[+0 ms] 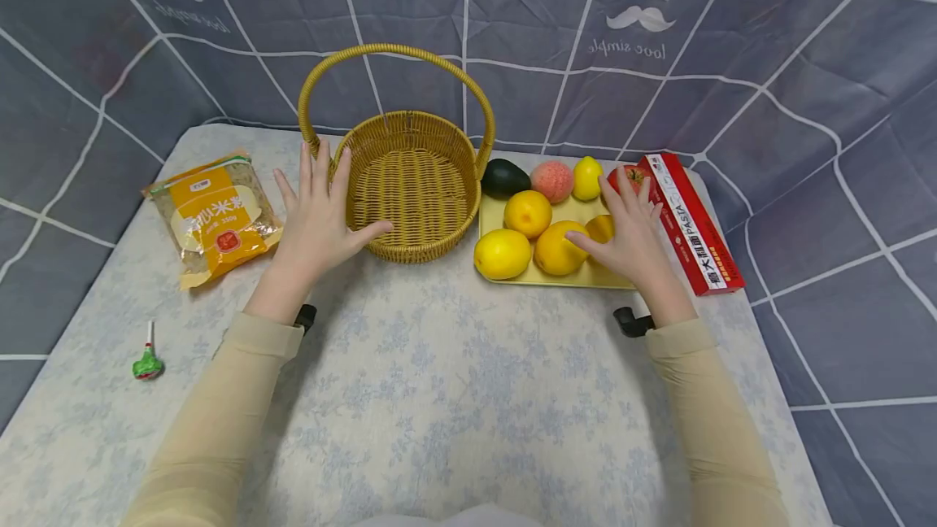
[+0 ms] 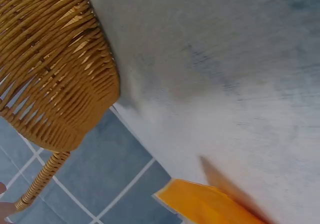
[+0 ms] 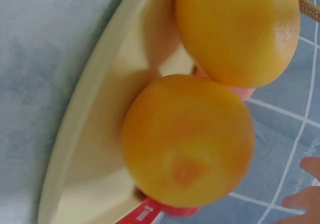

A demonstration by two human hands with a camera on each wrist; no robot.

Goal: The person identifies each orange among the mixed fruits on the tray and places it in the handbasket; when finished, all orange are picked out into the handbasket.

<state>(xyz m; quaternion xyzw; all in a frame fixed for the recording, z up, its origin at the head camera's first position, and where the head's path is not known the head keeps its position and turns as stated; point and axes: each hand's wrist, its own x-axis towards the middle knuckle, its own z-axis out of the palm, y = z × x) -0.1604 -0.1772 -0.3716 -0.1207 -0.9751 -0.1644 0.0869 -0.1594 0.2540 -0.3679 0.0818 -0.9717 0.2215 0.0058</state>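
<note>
My left hand (image 1: 318, 214), fingers spread, is at the left side of a woven basket (image 1: 410, 249) with a tall handle (image 1: 395, 49); whether it touches the basket I cannot tell. My right hand (image 1: 631, 233) spreads its fingers over the right end of a yellow tray (image 1: 606, 276) and holds nothing. On the tray lie a lemon (image 1: 502, 254), an orange (image 1: 528, 213), a large yellow-orange fruit (image 1: 560, 248) and another orange fruit (image 1: 600, 228), partly hidden by my thumb. Two rounded orange fruits fill the right wrist view, the nearer one (image 3: 187, 139) low in the middle.
Behind lie a dark green avocado (image 1: 505, 178), a pink bumpy fruit (image 1: 552, 181), a small lemon (image 1: 587, 178) and a red apple (image 1: 628, 177). A red pasta box (image 1: 691, 226) stands at right. At left are a grain bag (image 1: 215, 218) and a green lollipop (image 1: 148, 364).
</note>
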